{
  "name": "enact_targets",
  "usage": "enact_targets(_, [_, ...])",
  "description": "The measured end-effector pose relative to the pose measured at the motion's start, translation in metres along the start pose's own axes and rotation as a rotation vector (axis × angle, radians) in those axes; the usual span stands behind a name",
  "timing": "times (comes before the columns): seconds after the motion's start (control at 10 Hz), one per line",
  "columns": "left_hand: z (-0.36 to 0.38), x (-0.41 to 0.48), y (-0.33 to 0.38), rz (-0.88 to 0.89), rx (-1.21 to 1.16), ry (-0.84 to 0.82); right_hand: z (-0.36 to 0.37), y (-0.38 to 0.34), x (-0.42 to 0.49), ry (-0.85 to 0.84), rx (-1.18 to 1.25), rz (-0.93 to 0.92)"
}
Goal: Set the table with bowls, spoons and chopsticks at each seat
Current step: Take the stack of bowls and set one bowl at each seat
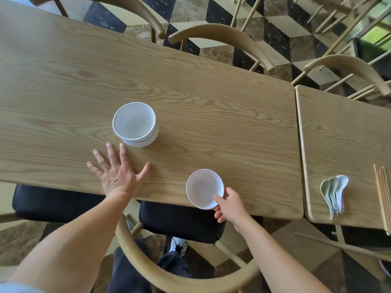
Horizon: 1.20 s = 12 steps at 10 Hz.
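Observation:
A stack of white bowls (135, 124) stands near the middle of the long wooden table (211, 115). My left hand (117, 172) lies flat on the table just below the stack, fingers spread, holding nothing. A single white bowl (203, 187) sits at the near edge of the table, above a black-cushioned chair. My right hand (229, 205) grips that bowl's near right rim, thumb on the inside. White ceramic spoons (334, 193) lie nested on the adjoining table at the right, beside a bundle of wooden chopsticks (383, 197).
A second wooden table (342, 132) abuts on the right. Black-cushioned wooden chairs (179, 220) stand along the near side, and curved-back chairs (232, 37) line the far side. The floor is patterned tile.

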State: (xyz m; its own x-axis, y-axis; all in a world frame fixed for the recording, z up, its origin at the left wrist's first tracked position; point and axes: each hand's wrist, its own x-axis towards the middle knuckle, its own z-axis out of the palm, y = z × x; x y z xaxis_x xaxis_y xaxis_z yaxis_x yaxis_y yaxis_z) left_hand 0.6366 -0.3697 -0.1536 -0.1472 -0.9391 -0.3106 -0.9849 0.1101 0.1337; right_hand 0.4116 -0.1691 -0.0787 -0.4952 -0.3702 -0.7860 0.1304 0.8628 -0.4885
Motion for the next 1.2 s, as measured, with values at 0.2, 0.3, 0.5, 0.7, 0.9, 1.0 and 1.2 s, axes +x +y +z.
enact_targets(0.2, [-0.001,-0.001,0.0,0.001,-0.008,0.003,0.0,0.01,-0.006,-0.01,0.007,0.012])
enact_targets(0.3, [-0.001,-0.001,0.0,0.002,-0.012,0.004,0.001,0.012,-0.007,-0.005,0.018,0.023])
enact_targets(0.5, [0.0,-0.001,-0.001,0.004,-0.012,0.01,0.006,0.013,-0.007,-0.001,0.07,0.058])
enact_targets(0.7, [0.0,-0.001,-0.002,0.014,-0.003,0.003,0.006,0.01,-0.011,-0.033,0.093,0.077])
enact_targets(0.9, [0.0,-0.001,-0.001,0.012,-0.009,-0.001,0.014,0.005,-0.007,-0.033,0.172,0.108])
enact_targets(1.0, [0.001,-0.001,-0.001,0.011,-0.01,0.0,0.016,-0.006,0.002,-0.037,0.251,0.116])
enact_targets(1.2, [0.001,0.001,-0.001,0.008,-0.014,0.001,0.02,-0.035,0.016,-0.051,0.297,0.075])
